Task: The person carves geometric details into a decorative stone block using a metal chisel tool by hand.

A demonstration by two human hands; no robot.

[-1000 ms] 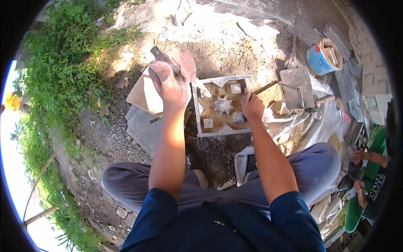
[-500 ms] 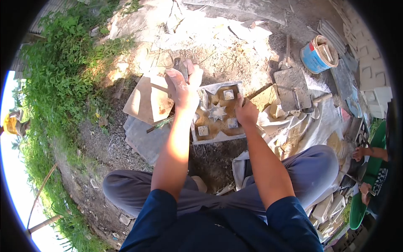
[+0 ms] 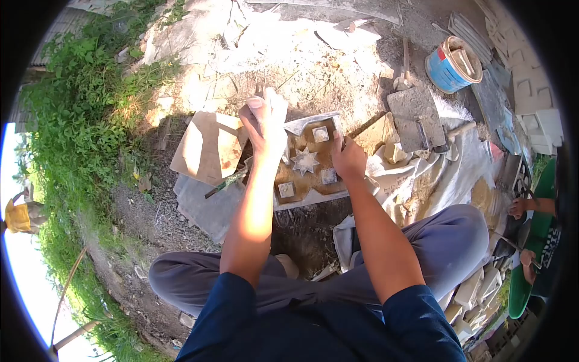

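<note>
A grey mould frame [image 3: 311,198] with a star and small square blocks inside lies on the ground in front of my knees. My left hand [image 3: 265,120], dusty and pale, is closed around a dark tool [image 3: 259,90] above the frame's left edge; most of the tool is hidden by my fingers. At the frame's right edge my right hand [image 3: 350,158] grips the rim with its fingers wrapped round it. Left of the frame lies a sunlit flat board [image 3: 205,148], with a green-patterned strip [image 3: 229,181] by its lower corner.
A blue and white bucket [image 3: 446,71] with pieces inside stands at the upper right. Nearer are a dusty plate [image 3: 416,117], a hammer [image 3: 404,78] and crumpled sheeting [image 3: 449,172]. A co-worker's hands [image 3: 518,208] show at far right, and plants [image 3: 84,114] grow at left.
My left hand with the dark tool has moved right and turned, uncovering more of the board. My right hand stays on the frame. The view has shifted slightly.
</note>
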